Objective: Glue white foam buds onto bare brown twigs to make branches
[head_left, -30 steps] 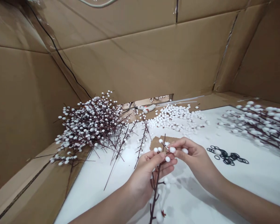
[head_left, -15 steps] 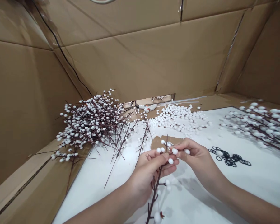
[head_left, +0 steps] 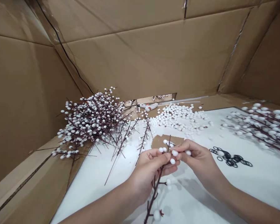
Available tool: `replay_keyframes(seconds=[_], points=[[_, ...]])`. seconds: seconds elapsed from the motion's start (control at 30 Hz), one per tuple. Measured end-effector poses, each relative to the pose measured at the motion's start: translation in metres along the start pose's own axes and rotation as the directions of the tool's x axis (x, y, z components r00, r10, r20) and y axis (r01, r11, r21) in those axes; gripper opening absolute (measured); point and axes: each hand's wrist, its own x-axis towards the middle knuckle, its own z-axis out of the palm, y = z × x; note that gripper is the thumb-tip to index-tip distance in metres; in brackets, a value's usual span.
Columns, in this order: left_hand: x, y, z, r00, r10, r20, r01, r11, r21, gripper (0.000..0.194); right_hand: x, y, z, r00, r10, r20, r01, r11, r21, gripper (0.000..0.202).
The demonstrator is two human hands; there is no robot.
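Observation:
My left hand [head_left: 151,169] is closed around a dark brown artificial berry branch [head_left: 156,186], thumb pressed on the stem. The branch slants up from the bottom edge, with bare twigs low down and several white berries near its tip. My right hand [head_left: 196,155] pinches a white berry [head_left: 175,153] between thumb and fingertips, right beside the stem. A second white berry [head_left: 188,152] shows at the right fingers. Whether the pinched berry is attached to a twig is hidden. Behind the hands lies a piece of brown cardboard [head_left: 164,140].
A large heap of berry branches [head_left: 93,118] stands on the left, more berry branches [head_left: 266,124] on the right. Loose white berries [head_left: 177,116] are piled at the back near a glue gun [head_left: 148,107]. Black rings [head_left: 231,158] lie on the white board [head_left: 259,186].
My hands keep nearly the same hold on the branch and berry. The branch tip has shifted slightly to the right, and the whole view has moved a little.

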Motion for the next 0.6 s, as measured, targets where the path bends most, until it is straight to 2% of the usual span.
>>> replay_keyframes(seconds=[0.13,0.27,0.4,0.47,0.57,0.6], points=[[0.0,0.001,0.001,1.0,-0.008,0.001,0.008,1.0,-0.022,0.008,0.0,-0.003,-0.002,0.999,-0.052,0.006,0.053,0.993,-0.103,0.009],[-0.002,0.002,0.002,0.999,-0.032,0.03,0.034,0.997,-0.07,0.009,0.0,-0.013,-0.005,0.983,-0.177,0.057,0.185,0.961,-0.205,0.002],[-0.002,0.002,0.002,0.998,-0.044,0.04,0.048,0.993,-0.107,0.009,0.0,-0.013,-0.008,0.941,-0.323,0.105,0.339,0.913,-0.228,0.017],[-0.002,0.002,0.002,0.998,-0.051,0.031,0.054,0.992,-0.111,0.009,0.0,-0.01,-0.011,0.874,-0.458,0.16,0.486,0.829,-0.279,0.023],[-0.001,0.002,0.0,0.998,-0.058,0.034,0.061,0.993,-0.098,0.008,0.0,-0.008,-0.013,0.721,-0.632,0.284,0.693,0.649,-0.316,0.025],[0.0,0.002,0.0,0.997,-0.06,0.041,0.064,0.994,-0.09,0.008,0.0,-0.008,-0.014,0.687,-0.657,0.31,0.726,0.606,-0.326,0.025]])
